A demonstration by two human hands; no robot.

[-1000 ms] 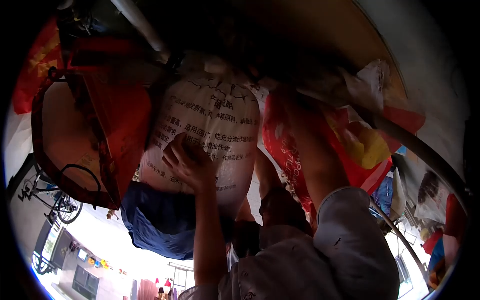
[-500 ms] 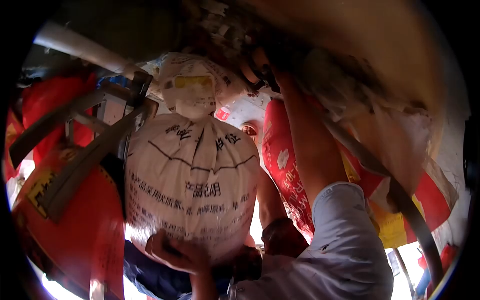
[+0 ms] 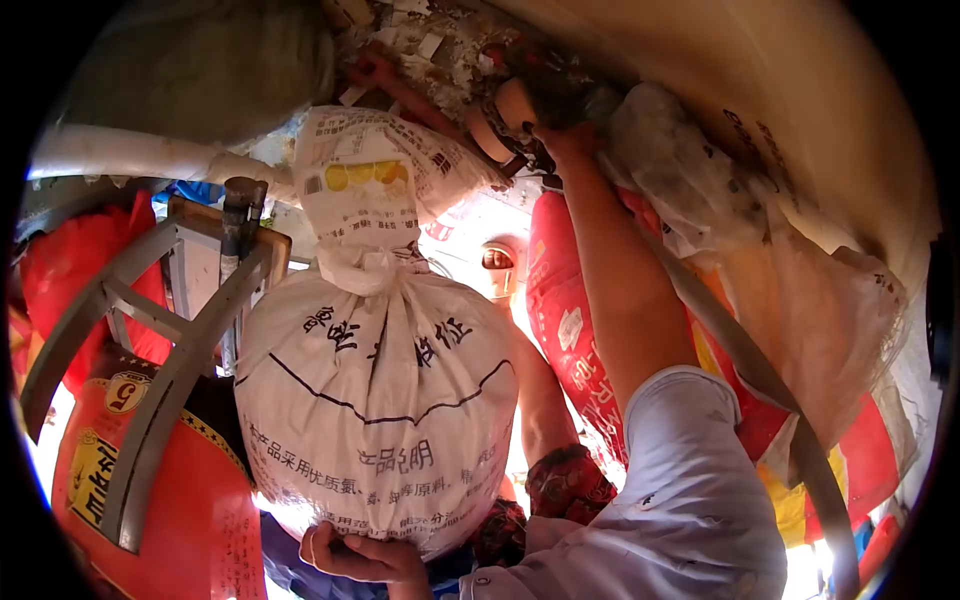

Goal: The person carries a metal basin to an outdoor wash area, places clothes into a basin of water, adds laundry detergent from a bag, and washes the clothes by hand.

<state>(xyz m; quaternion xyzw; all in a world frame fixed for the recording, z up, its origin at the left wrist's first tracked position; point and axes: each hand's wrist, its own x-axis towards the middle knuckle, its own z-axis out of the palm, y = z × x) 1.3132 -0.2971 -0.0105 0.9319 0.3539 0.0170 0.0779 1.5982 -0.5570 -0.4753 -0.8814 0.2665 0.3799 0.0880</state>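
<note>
A plump white sack [image 3: 375, 400] with dark printed lettering stands at centre left, its neck tied in a knot. My left hand [image 3: 360, 555] is at its lower edge, fingers curled against the plastic. My right arm is stretched to the upper middle, where my right hand [image 3: 570, 145] is closed beside a tan rounded object [image 3: 515, 105]; what its fingers hold is too dark to make out. Beyond the knot, the printed white top of the sack [image 3: 360, 190] flops upward.
A grey metal frame [image 3: 150, 400] and a red-orange sack [image 3: 165, 500] are at the left. A red sack [image 3: 570, 320] lies beside my right arm. A curved bar [image 3: 740, 340] and crumpled plastic [image 3: 680, 180] are at the right. A sandalled foot [image 3: 497, 260] shows beyond the white sack.
The view has tilted and brightened, showing the sack's tied neck and more of the far area. My left hand has shifted from the sack's printed face to its lower edge.
</note>
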